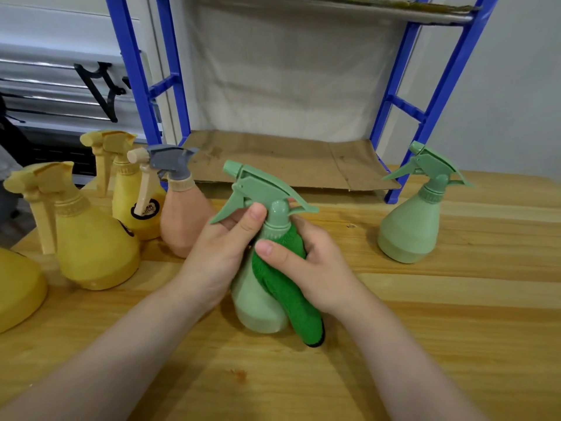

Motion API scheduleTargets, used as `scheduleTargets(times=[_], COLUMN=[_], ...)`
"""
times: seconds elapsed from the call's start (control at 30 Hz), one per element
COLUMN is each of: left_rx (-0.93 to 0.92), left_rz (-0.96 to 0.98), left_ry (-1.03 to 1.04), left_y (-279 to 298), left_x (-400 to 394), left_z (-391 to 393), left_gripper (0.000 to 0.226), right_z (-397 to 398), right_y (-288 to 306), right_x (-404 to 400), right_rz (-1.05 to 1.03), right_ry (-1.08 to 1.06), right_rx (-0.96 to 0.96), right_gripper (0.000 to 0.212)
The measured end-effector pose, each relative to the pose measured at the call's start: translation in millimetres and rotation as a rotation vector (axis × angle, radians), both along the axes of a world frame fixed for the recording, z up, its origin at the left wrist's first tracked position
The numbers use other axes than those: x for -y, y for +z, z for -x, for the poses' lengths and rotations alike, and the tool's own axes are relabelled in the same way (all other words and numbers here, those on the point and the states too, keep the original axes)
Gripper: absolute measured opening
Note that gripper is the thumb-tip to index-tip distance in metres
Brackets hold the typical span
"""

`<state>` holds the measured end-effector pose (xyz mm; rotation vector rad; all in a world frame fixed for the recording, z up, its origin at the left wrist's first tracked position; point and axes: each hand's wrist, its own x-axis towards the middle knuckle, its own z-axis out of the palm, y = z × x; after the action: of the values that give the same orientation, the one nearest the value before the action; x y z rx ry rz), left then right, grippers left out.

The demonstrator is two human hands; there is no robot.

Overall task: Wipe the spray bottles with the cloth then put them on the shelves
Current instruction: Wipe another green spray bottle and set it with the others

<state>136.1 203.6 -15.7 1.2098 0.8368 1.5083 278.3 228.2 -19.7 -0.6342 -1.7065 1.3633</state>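
A pale green spray bottle (258, 308) stands on the wooden table (425, 329) at the centre. My left hand (218, 253) grips it just under the trigger head, thumb on the neck. My right hand (306, 262) holds a green cloth (288, 287) wrapped against the bottle's neck and right side. A second pale green bottle (409, 226) stands apart at the right. To the left stand a peach bottle with a grey head (182, 220) and yellow bottles (94, 247) (130, 189).
A blue-framed shelf unit (425, 117) stands at the back, its lower shelf lined with brown cardboard (288, 159). The base of another yellow bottle (18, 287) shows at the left edge. Bare wood lies in front of my arms.
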Motion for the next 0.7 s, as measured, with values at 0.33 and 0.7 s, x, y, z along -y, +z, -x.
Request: scheduleTargets(times=[0.33, 0.7], left_rx=[-0.217, -0.070], left_rz=[-0.097, -0.213], left_ry=[0.120, 0.112], left_y=[8.1, 1.6], left_x=[2.5, 6.0], left_z=[-5.3, -12.2], left_gripper=[0.020, 0.024], right_z=[-1.7, 9.9], right_y=[3.9, -11.6], right_x=[-2.0, 2.5], right_rz=[-0.265, -0.601], right_ry=[-0.413, -0.479], right_rx=[0.216, 0.370], right_gripper=[0.023, 0.048])
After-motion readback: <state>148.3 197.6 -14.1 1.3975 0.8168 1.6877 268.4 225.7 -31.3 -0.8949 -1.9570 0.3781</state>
